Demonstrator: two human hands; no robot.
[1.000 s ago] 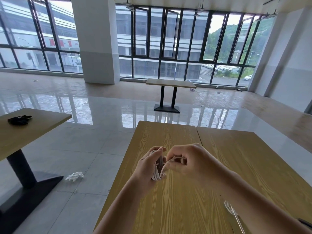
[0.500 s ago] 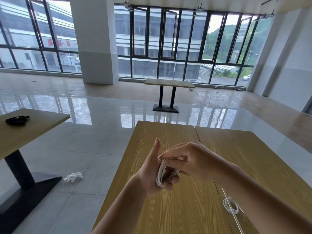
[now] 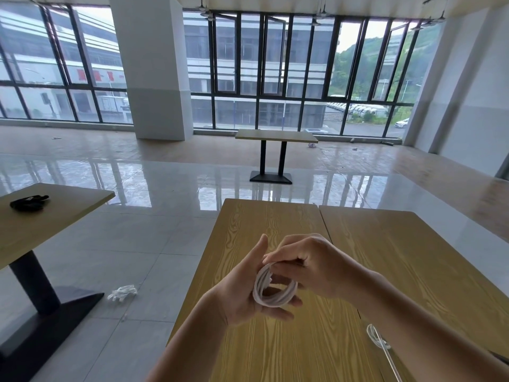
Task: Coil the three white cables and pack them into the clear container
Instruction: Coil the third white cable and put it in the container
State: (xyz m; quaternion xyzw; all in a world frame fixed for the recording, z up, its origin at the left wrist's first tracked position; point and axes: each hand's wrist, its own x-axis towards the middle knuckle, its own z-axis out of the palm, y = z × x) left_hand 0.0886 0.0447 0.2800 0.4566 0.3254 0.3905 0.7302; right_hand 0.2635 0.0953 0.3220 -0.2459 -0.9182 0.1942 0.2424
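A white cable [image 3: 265,288], wound into a coil of several loops, rests across the fingers of my left hand [image 3: 242,296] above the wooden table [image 3: 264,224]. My right hand [image 3: 311,264] pinches the top of the coil from the right. Low at the right, behind my right forearm, another white cable coil [image 3: 376,336] shows together with the thin edge of the clear container [image 3: 389,362]. Most of the container is hidden by my arm, and I cannot tell whether that coil lies inside it.
A second wooden table [image 3: 413,244] abuts mine on the right. Another table [image 3: 55,213] at the left carries a black object [image 3: 29,202]. A white crumpled item [image 3: 122,292] lies on the tiled floor. A further table [image 3: 275,136] stands far ahead near the windows.
The coil has tipped flatter in my left hand, showing its open loop, and my left fingers have spread. Both hands have dropped slightly toward me.
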